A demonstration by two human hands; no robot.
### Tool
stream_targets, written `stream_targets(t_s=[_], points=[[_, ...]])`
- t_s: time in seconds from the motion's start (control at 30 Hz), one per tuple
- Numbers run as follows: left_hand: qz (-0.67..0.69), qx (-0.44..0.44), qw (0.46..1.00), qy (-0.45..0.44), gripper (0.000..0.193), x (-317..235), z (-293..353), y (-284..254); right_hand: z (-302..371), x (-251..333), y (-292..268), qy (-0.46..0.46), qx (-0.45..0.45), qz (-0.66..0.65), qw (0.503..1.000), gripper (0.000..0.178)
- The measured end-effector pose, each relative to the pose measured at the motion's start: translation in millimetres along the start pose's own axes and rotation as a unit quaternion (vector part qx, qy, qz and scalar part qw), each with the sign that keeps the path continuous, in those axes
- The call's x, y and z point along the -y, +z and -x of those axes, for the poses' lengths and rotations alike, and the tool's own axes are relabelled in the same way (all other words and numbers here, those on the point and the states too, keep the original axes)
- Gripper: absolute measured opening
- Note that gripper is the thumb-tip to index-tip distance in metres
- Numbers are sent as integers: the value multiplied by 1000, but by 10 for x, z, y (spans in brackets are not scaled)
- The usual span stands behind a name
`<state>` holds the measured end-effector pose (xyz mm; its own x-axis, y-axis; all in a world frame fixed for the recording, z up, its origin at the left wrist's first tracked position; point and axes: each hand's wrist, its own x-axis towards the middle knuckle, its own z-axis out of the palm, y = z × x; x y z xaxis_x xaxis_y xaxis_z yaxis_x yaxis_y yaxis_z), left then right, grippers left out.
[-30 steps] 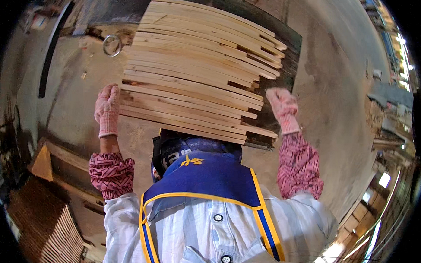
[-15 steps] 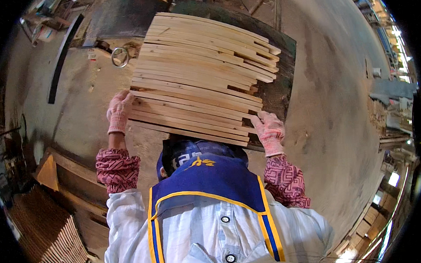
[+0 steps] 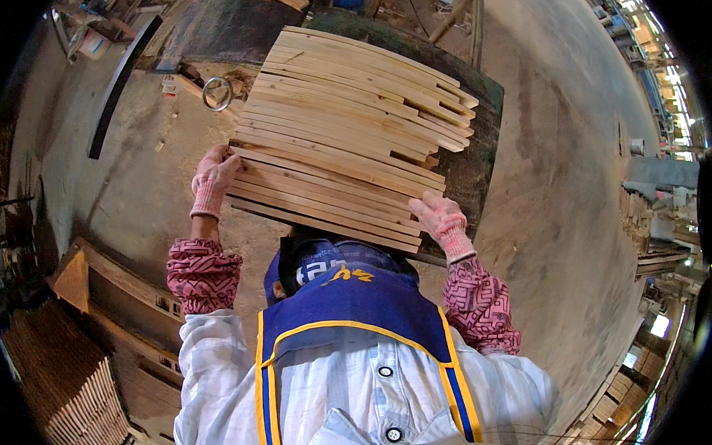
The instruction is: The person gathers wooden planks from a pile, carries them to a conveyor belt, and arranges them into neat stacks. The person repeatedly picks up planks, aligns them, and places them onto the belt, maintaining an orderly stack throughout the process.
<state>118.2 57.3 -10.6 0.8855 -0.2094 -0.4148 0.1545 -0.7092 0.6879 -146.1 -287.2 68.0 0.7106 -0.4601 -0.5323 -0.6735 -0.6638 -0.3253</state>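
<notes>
Here's the dark tabletop (image 3: 485, 143), wooden slats (image 3: 337, 137) lying across it; left hand (image 3: 215, 176) half-curled at the slats' left ends, right hand (image 3: 441, 221) half-curled at their right, grip impossible to tell; metal ring (image 3: 206, 96) left of the slats

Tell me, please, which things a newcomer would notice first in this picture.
Pale wooden strips, side by side on a dark surface at upper middle, stand out first. Next, the pink-gloved left hand is at the nearer strips' left ends, the pink-gloved right hand at their right ends. A yellow-edged blue apron shows below them.
</notes>
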Motion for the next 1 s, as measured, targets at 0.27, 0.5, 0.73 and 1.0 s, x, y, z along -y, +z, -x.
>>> stream_targets(t_s=[0.27,0.5,0.73,1.0], points=[[329,-19,943,-55,26,185,-103,112,-69,-73,305,-199,-216,-188,937,27],[454,-59,883,-108,36,105,-149,-21,-219,-64,283,-105,-52,-488,865,28],[450,-35,890,64,39,108,7,-456,-174,435,-102,-147,202,-204,947,64],[594,42,789,149,37,-162,348,-826,96,882,-374,-88,378,-28,921,47]])
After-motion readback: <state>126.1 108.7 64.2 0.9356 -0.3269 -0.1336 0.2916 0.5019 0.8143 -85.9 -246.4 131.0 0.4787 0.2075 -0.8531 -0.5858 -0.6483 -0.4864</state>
